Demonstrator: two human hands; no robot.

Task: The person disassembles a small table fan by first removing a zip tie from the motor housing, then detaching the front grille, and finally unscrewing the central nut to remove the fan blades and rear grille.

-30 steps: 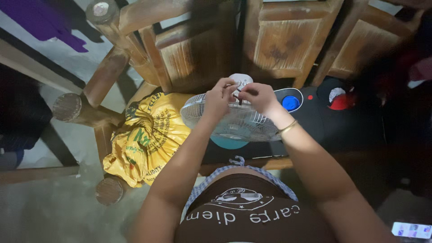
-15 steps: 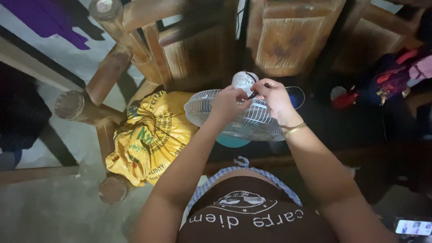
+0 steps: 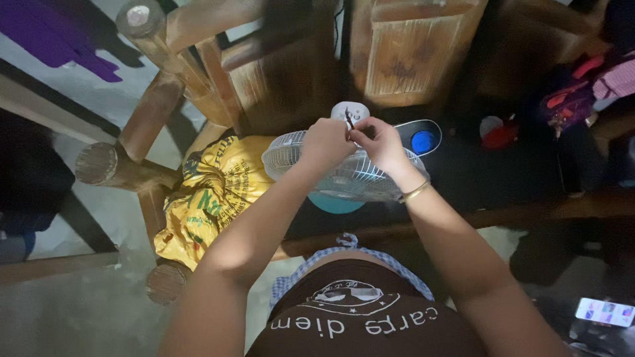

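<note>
fan (image 3: 344, 175): centre of the frame, lying on the dark seat just right of the yellow sack (image 3: 211, 192) — we see the white wire grille face-up, tilted toward us.
motor housing (image 3: 349, 112): white, at the upper edge of the grille, just beyond the fingers.
left hand (image 3: 325, 144): fingers bunched at the grille rim, pinching something small and dark — we cannot tell what.
right hand (image 3: 378, 144): also pinched, fingertips meeting the left's; gold bangle (image 3: 415, 192) on the wrist.
handling: we judge the fan light but awkward — thin wire grille flexes and dents, plastic parts brittle. Best taken hold of at the rim ring or housing, not mid-wire.
axis: we judge the shaft axis runs toward the upper frame; grille face points up at the camera.
around: wooden chairs (image 3: 278, 73) in the upper frame, blue cap (image 3: 422, 141) to the right.
</note>
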